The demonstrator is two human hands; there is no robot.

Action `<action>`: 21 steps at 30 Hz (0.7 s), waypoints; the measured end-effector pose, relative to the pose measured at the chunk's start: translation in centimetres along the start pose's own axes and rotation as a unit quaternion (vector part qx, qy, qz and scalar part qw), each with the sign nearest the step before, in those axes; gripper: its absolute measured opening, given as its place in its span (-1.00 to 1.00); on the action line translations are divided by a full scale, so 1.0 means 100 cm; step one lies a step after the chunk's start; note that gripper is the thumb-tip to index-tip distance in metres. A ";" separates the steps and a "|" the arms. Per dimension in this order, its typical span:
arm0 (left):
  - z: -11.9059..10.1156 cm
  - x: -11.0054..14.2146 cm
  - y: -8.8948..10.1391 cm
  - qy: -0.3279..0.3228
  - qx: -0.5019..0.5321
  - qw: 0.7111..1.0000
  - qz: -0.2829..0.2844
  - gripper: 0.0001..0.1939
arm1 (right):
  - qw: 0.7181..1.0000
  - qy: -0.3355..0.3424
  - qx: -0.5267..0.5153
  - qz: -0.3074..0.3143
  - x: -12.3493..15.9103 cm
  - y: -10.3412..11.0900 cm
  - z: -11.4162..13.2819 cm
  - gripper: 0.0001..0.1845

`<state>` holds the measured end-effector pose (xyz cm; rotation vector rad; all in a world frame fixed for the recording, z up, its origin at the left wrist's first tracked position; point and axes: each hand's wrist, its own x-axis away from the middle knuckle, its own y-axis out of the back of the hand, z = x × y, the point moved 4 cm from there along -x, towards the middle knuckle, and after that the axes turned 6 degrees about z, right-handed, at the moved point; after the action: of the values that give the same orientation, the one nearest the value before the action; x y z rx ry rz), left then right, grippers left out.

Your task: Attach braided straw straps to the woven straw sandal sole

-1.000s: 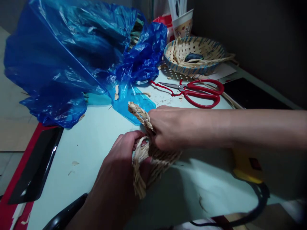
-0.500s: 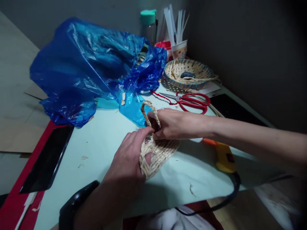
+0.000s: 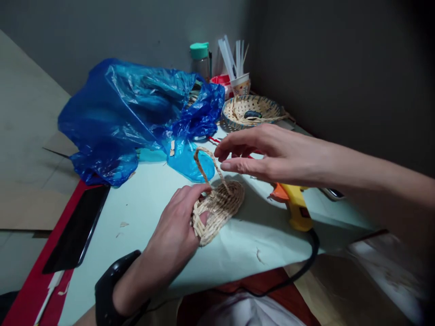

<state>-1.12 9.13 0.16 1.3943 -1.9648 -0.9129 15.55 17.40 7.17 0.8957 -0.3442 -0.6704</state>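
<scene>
In the head view my left hand [image 3: 178, 219] grips the near left end of a small woven straw piece [image 3: 222, 203], long and rounded like a slipper. Its thumb shows through a gap in the weave. A braided straw loop [image 3: 201, 167] stands up from the piece. My right hand [image 3: 258, 151] hovers just right of the loop, thumb and fingers apart, with nothing visible between them. Just right of the woven piece, a yellow hot glue gun [image 3: 299, 213] with an orange front lies on the table, partly under my right forearm. My right hand mostly hides the red-handled scissors.
A large blue plastic bag [image 3: 125, 108] covers the back left. Behind stand a green-lidded bottle [image 3: 200, 59], a paper cup [image 3: 240, 84] holding white sticks and a shallow woven basket [image 3: 234, 113]. A black phone-like slab [image 3: 76, 231] lies left. The glue gun's cord [image 3: 306, 267] hangs over the front edge.
My right hand has let go of the straw loop's base and risen up and right, its fingers opening. My left hand keeps its grip. The camera view has tilted slightly upward.
</scene>
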 end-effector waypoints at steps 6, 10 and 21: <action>0.000 0.008 0.002 -0.007 -0.022 1.000 -0.015 -0.53 | 0.988 -0.025 -0.051 -0.146 0.035 0.002 -0.005 -0.74; 0.000 0.010 0.003 -0.048 -0.076 0.995 -0.041 -0.51 | 0.969 -0.067 -0.130 -0.201 0.054 -0.005 -0.016 -0.66; 0.006 0.003 0.014 0.018 -0.142 0.984 -0.103 -0.60 | 0.974 -0.045 -0.193 -0.114 0.081 -0.053 -0.020 -0.69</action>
<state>-2.43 9.23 0.90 1.4499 -1.6091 -1.1998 20.59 10.85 1.74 0.5371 -0.1815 -0.9546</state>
